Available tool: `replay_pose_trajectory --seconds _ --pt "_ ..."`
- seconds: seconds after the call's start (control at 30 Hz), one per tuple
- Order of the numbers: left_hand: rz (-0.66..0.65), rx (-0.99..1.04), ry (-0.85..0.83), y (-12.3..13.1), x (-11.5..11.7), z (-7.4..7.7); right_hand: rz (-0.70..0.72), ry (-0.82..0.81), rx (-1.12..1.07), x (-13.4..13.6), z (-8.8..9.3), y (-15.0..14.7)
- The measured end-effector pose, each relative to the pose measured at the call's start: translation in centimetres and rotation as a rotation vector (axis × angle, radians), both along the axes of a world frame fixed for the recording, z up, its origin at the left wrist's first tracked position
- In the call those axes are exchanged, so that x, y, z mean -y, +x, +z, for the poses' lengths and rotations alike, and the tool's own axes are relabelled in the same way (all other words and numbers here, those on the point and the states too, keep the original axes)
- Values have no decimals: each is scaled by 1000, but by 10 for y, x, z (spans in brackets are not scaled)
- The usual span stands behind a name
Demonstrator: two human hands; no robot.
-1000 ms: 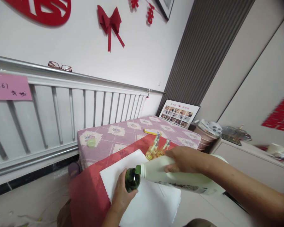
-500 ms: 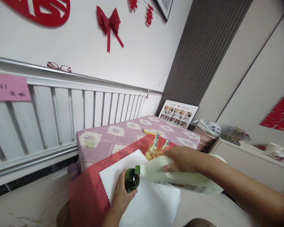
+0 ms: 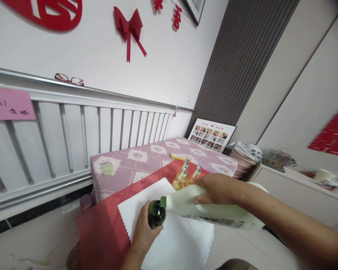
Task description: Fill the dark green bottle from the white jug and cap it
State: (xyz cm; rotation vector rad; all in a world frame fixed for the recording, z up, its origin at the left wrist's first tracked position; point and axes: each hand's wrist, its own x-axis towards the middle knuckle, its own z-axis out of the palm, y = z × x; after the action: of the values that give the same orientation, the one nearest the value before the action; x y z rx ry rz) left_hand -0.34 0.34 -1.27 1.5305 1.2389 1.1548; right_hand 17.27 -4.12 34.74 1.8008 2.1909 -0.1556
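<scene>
My right hand (image 3: 218,189) is wrapped round a large pale green jug (image 3: 211,212), which lies tipped on its side with its green spout touching the mouth of a small dark green bottle (image 3: 157,214). My left hand (image 3: 144,232) grips that small bottle from below and holds it upright. Both sit over a white cloth (image 3: 174,240) spread on a red cloth (image 3: 107,228).
Two small amber spray bottles (image 3: 186,176) stand just behind the jug. A pink patterned table (image 3: 146,159) carries a green cap (image 3: 107,170) and a yellow object (image 3: 180,156). A white radiator (image 3: 73,131) runs along the wall. A cabinet with clutter (image 3: 284,176) stands right.
</scene>
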Motion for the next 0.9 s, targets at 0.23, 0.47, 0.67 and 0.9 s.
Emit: replay_pose_trajectory --seconds 0.23,0.47,0.67,0.9 --pt "-8 9 -19 -1 3 8 -17 7 -14 -1 -4 6" --pt "3 -5 -50 0 4 9 -48 37 -149 3 -30 37" --pt "-11 -47 -96 1 2 1 -89 93 -551 -3 -60 76" --pt "77 -48 -78 5 2 -5 -336 316 -1012 -31 -103 89"
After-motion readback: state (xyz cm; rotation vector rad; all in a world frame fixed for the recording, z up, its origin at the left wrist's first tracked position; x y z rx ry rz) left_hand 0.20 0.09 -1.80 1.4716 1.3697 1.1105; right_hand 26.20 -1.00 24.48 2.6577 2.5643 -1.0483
